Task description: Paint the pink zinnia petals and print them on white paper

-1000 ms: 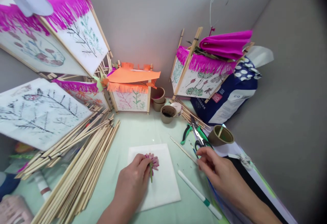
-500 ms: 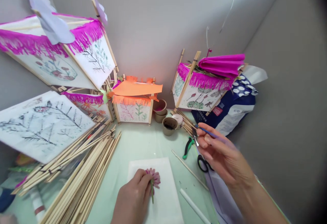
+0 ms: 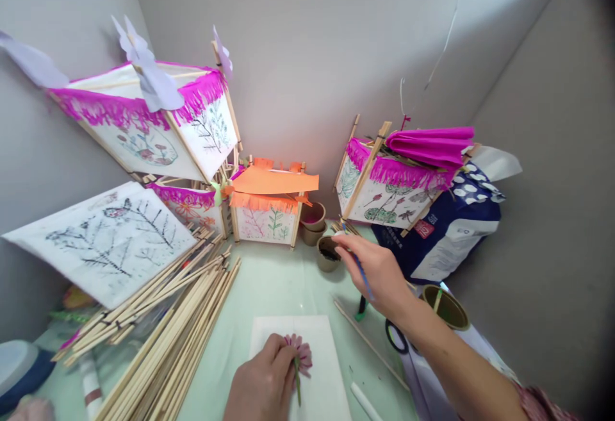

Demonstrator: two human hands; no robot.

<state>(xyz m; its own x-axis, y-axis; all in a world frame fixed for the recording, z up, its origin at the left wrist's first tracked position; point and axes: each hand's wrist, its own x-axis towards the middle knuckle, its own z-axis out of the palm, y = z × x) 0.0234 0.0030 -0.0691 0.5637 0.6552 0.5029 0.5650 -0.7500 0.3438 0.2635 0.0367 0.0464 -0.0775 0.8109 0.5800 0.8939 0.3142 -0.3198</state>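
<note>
My left hand (image 3: 264, 379) pinches a pink flower (image 3: 302, 358) with a green stem over a white sheet (image 3: 324, 386). The bloom shows at the fingertips and the stem points down toward me. My right hand (image 3: 379, 273) is closed on a thin blue paintbrush (image 3: 364, 275), over the edge of a small brown pot (image 3: 327, 262) with dark stuff inside. The brush's tip is hard to make out by the fingers. Black-handled scissors (image 3: 396, 336) lie under my right forearm, partly hidden.
Wooden sticks (image 3: 177, 331) and a painted sheet (image 3: 110, 241) fill the left. Fringed paper lanterns stand behind, one with an orange top (image 3: 273, 182). At right are a lantern (image 3: 384, 190), a blue bag (image 3: 451, 229) and an olive cup (image 3: 449, 311). A thin rod (image 3: 369, 344) lies near the sheet.
My right hand has moved left and forward with the paintbrush, from above the scissors and green-handled tool to the brown pot. My left hand still holds the flower; the view has shifted.
</note>
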